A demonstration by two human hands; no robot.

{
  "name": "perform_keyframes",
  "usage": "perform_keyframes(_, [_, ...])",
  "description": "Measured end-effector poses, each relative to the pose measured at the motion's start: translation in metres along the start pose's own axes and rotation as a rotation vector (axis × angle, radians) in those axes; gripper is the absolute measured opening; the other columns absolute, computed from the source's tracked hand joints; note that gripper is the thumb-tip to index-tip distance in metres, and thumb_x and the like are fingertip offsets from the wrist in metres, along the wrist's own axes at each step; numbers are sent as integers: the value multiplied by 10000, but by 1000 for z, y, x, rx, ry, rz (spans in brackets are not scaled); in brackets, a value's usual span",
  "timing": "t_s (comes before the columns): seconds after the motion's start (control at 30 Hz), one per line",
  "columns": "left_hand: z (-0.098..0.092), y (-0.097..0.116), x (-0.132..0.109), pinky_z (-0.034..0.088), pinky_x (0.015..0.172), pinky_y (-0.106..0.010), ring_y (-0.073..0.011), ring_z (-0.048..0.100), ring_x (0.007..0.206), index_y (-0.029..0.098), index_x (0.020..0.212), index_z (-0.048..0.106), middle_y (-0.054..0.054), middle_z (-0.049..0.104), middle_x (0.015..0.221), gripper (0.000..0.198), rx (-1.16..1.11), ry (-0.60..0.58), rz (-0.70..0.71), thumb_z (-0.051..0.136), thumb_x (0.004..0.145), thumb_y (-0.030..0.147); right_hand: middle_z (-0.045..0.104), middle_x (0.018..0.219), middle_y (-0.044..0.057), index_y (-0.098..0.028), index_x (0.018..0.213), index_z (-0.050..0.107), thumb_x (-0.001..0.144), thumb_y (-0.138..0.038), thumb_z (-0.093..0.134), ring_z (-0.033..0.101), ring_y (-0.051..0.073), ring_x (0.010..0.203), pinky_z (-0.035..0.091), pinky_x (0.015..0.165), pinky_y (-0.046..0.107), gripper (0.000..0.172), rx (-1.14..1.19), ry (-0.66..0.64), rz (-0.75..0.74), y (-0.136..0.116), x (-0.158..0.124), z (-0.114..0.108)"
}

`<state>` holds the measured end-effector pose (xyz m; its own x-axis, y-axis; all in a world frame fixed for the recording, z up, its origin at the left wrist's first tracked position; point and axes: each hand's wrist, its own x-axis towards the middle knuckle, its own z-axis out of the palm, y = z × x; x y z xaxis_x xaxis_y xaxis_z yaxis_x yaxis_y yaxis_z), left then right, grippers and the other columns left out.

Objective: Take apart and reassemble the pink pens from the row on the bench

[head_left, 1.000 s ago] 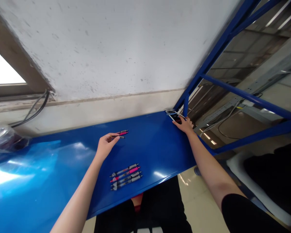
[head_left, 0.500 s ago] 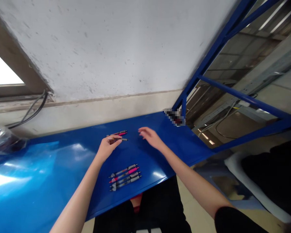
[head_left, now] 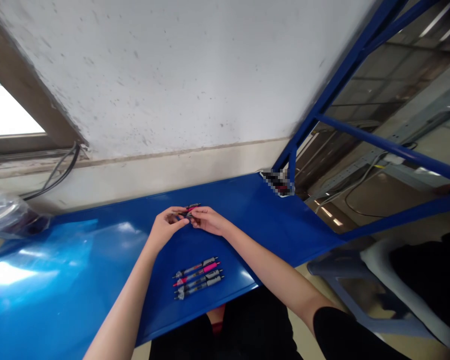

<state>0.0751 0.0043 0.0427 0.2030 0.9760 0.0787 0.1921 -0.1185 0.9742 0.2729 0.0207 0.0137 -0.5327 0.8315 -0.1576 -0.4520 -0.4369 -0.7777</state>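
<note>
Near the back of the blue table (head_left: 243, 205), my left hand (head_left: 168, 226) pinches a dark pen (head_left: 184, 215) between thumb and fingers. My right hand (head_left: 207, 220) has its fingers closed on the other end of the same pen, so the hands almost meet. Just behind them lie a pink pen (head_left: 193, 208) and another dark pen, partly hidden by the fingers. Closer to the front edge, several pens lie side by side in a slanted row, among them a pink one (head_left: 211, 267) and a grey one (head_left: 213, 281).
A clear plastic bag (head_left: 11, 217) sits at the far left. A pixelated item (head_left: 281, 184) lies at the back right corner, beside the blue metal frame (head_left: 293, 162). A grey stool (head_left: 345, 295) stands right of the table, near a person's dark clothing.
My right hand has moved left and closed on the pen held by my left hand. The view has shifted slightly.
</note>
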Motion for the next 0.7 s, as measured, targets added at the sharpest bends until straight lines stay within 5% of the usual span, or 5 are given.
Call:
perform_keyframes(0.23, [-8, 8, 0, 401, 532, -241, -124, 534, 567, 182, 1083, 556, -25, 673, 768, 354, -117, 58, -17, 520, 927, 498, 428, 500, -65, -107, 817, 708, 825, -455, 761, 378, 64, 457, 315, 503, 242, 353, 63, -55, -18, -3, 0, -8])
perform_keyframes(0.5, [-17, 10, 1, 518, 729, -301, -181, 674, 782, 193, 1031, 552, -60, 733, 891, 301, 87, 200, 55, 583, 908, 466, 644, 715, -4, -168, 909, 687, 704, -279, 867, 613, 119, 676, 467, 673, 258, 295, 45, 55, -126, -3, -1, -6])
perform_keyframes(0.7, [-19, 10, -3, 551, 790, -339, -210, 711, 820, 176, 1036, 642, -67, 749, 886, 298, 202, 223, 120, 606, 901, 439, 658, 747, -8, -187, 916, 687, 701, -271, 859, 626, 120, 708, 482, 685, 253, 288, 26, 87, -171, 0, 3, -11])
